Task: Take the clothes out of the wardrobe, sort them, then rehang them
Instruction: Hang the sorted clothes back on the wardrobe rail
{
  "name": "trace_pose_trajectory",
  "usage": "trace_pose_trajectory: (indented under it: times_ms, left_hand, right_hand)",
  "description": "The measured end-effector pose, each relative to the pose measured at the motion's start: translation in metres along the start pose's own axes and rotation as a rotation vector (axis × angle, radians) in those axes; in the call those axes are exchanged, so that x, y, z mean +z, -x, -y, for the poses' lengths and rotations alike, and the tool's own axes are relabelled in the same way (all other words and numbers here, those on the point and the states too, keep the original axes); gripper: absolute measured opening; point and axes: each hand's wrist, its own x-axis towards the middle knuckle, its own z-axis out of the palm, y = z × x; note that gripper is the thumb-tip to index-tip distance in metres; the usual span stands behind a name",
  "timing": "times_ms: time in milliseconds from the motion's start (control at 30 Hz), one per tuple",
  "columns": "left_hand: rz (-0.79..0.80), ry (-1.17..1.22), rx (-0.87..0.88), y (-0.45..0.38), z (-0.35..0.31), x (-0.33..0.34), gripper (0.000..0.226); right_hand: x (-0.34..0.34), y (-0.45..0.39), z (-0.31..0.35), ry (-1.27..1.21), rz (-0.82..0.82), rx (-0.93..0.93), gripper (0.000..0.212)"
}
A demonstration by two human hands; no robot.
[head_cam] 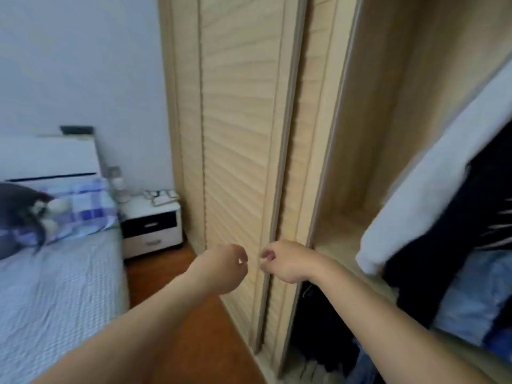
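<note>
Head view, looking forward and down. Both forearms reach ahead to the slatted wardrobe doors. The left hand (221, 268) has its fingers loosely curled, thumb and forefinger near one another, and holds nothing that can be seen. The right hand (285, 261), just beside it at 3 o'clock, is curled the same way; whether its fingertips touch the edge of the sliding door (241, 151) is hard to tell, since the frame is blurred. The two hands are close but apart, knuckles facing each other across the door edge.

Behind the front door stands a second slatted door (304, 173), overlapped by the first. At 3 o'clock of the hands the wardrobe (393, 112) is open. Inside it hang the clothes: a white garment (415, 200) nearest the hands, a dark garment (454, 245) beyond it, and a blue denim garment (476, 295) at 4 o'clock. More dark clothing (321, 336) lies in the lower compartment, at 5 o'clock of the right hand.

At 9 o'clock of the hands stands a bed (55, 295) with a checked pillow (83, 209); a white bedside cabinet (151, 225) sits at 10 o'clock, on the brown floor (155, 275).
</note>
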Motion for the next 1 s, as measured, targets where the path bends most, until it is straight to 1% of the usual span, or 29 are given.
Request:
trace_pose_trajectory:
  times_ms: [67, 100, 133, 167, 233, 300, 333, 367, 434, 500, 567, 600, 667, 767, 834, 900, 934, 1000]
  left_hand:
    - [0.036, 0.108, -0.162, 0.053, 0.054, 0.036, 0.034]
    - [0.041, 0.149, -0.263, 0.096, 0.088, 0.053, 0.031]
    - [0.044, 0.200, -0.333, 0.126, 0.111, 0.070, 0.028]
    - [0.047, 0.250, -0.448, 0.177, 0.143, 0.085, 0.027]
    - [0.039, 0.400, -0.643, 0.260, 0.187, 0.109, 0.029]
    - [-0.019, 0.521, -0.847, 0.361, 0.232, 0.119, 0.024]
    - [-0.061, 0.551, -0.944, 0.423, 0.257, 0.122, 0.018]
    - [-0.095, 0.564, -1.007, 0.467, 0.274, 0.121, 0.014]
    - [-0.196, 0.563, -1.123, 0.567, 0.310, 0.119, 0.009]
    - [-0.313, 0.584, -1.254, 0.666, 0.347, 0.119, 0.007]
    - [-0.358, 0.606, -1.344, 0.741, 0.372, 0.117, 0.011]
    - [-0.373, 0.629, -1.394, 0.789, 0.381, 0.118, 0.012]
    - [-0.422, 0.662, -1.461, 0.857, 0.392, 0.110, 0.011]
    - [-0.526, 0.679, -1.500, 0.922, 0.416, 0.082, 0.015]
    - [-0.596, 0.673, -1.489, 0.945, 0.443, 0.063, 0.016]
    - [-0.653, 0.696, -1.440, 0.950, 0.469, 0.051, 0.016]
    - [-0.662, 0.739, -1.414, 0.952, 0.487, 0.049, 0.015]
    - [-0.620, 0.814, -1.365, 0.951, 0.521, 0.048, 0.015]
  right_hand:
    - [0.069, 0.006, 0.025, -0.084, 0.128, -0.031, 0.042]
    - [0.111, 0.012, 0.048, -0.116, 0.188, -0.059, 0.040]
    - [0.140, 0.017, 0.062, -0.147, 0.209, -0.071, 0.036]
    - [0.182, 0.028, 0.092, -0.169, 0.265, -0.098, 0.032]
    - [0.243, 0.052, 0.138, -0.215, 0.328, -0.128, 0.027]
    - [0.309, 0.080, 0.200, -0.222, 0.443, -0.178, 0.036]
    - [0.345, 0.103, 0.239, -0.213, 0.525, -0.211, 0.040]
    - [0.368, 0.120, 0.269, -0.223, 0.596, -0.224, 0.041]
    - [0.424, 0.162, 0.337, -0.264, 0.693, -0.250, 0.036]
    - [0.482, 0.206, 0.406, -0.313, 0.699, -0.270, 0.033]
    - [0.523, 0.248, 0.454, -0.316, 0.692, -0.275, 0.029]
    - [0.547, 0.276, 0.483, -0.307, 0.718, -0.287, 0.026]
    - [0.578, 0.315, 0.527, -0.332, 0.752, -0.311, 0.020]
    - [0.599, 0.349, 0.592, -0.407, 0.772, -0.316, 0.011]
    - [0.614, 0.351, 0.633, -0.448, 0.771, -0.304, 0.010]
    - [0.624, 0.343, 0.661, -0.465, 0.767, -0.299, 0.008]
    - [0.636, 0.336, 0.677, -0.478, 0.761, -0.276, 0.008]
    - [0.659, 0.317, 0.700, -0.526, 0.752, -0.215, 0.009]
